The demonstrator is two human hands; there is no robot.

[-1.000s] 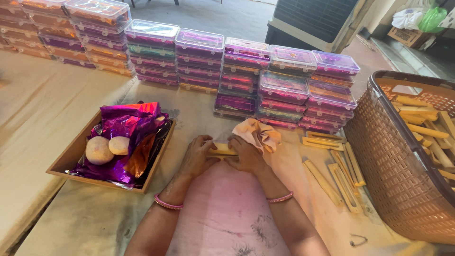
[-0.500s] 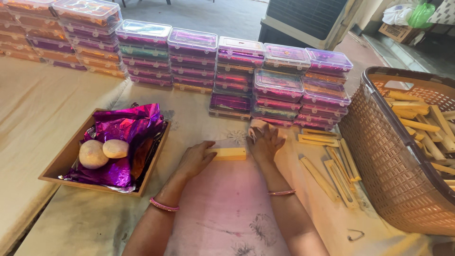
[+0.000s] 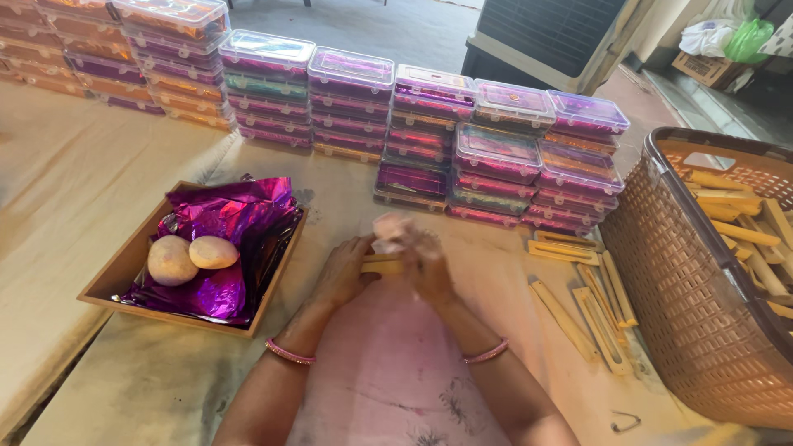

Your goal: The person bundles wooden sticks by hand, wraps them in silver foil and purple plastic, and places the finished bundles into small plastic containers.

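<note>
Yellow wooden strip [image 3: 382, 266] held by left hand [image 3: 345, 272], right hand [image 3: 428, 266]; purple-lidded boxes [image 3: 496, 153] behind.

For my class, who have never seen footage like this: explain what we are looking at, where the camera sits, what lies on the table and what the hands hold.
No machine here: a person works with bare hands, filmed by a camera on their head looking down. The left hand steadies a pale wooden piece on the table. The right hand holds a blurred pinkish cloth over it. To the left, a wooden tray holds purple foil and two round lumps. Behind are stacked clear boxes; to the right, more wooden pieces and a basket.
</note>
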